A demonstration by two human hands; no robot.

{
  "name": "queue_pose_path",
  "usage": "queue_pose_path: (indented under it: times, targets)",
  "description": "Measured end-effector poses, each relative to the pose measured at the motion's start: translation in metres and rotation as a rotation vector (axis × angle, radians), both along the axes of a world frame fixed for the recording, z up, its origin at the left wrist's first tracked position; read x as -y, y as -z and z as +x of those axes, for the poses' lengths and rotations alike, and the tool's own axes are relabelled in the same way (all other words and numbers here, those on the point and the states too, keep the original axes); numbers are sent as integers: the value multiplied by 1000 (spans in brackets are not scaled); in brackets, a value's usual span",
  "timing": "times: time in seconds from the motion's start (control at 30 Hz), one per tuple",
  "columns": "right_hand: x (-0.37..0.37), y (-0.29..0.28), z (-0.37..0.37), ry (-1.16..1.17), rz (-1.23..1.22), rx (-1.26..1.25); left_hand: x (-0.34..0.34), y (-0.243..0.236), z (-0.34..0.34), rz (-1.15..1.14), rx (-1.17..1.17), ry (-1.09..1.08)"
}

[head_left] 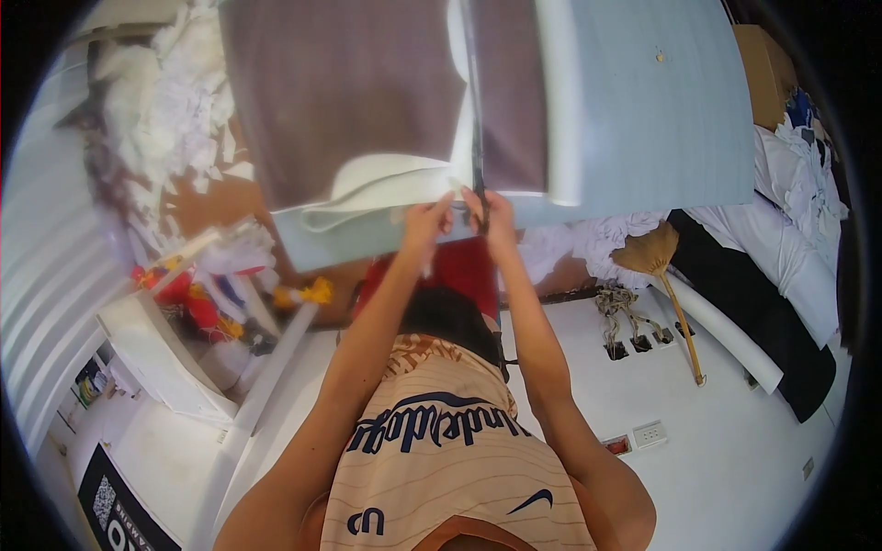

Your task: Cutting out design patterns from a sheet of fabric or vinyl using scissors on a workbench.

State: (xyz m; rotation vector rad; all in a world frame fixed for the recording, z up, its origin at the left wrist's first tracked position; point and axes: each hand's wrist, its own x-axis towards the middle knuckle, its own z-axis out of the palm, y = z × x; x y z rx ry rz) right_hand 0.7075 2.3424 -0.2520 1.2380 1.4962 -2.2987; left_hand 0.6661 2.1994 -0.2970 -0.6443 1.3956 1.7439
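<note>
A brown sheet with a white back [358, 101] lies over the light blue-grey tabletop [661, 119]. A slit runs away from me through it, and the near part of its white-backed edge curls up in a flap [395, 174]. My left hand [428, 226] is closed at this flap, its fingertips pinching the white edge. Just beside it, my right hand [496, 220] grips a pair of dark scissors [478, 156], whose long blades point away along the slit. Right of the slit, the sheet ends in a white roll [562, 101].
White scraps [175, 101] pile up at the left. A white box-like unit [161, 354] with colourful items stands at the lower left. On the right are a broom [648, 250], a black roll [763, 321], bundled white material [781, 248] and a cardboard box [764, 73].
</note>
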Motion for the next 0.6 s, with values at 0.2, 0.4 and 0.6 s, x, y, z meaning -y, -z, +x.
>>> queue_pose_path:
  times: [0.2, 0.4, 0.6]
  targets:
    - [-17, -2, -31, -24, 57, -17, -4, -5, -6, 8, -14, 2]
    - [-27, -6, -53, -32, 71, -16, -5, -9, -6, -5, 2, 8]
    - [-42, -17, -96, -42, 102, 1, -9, -8, -6, -25, 18, 3]
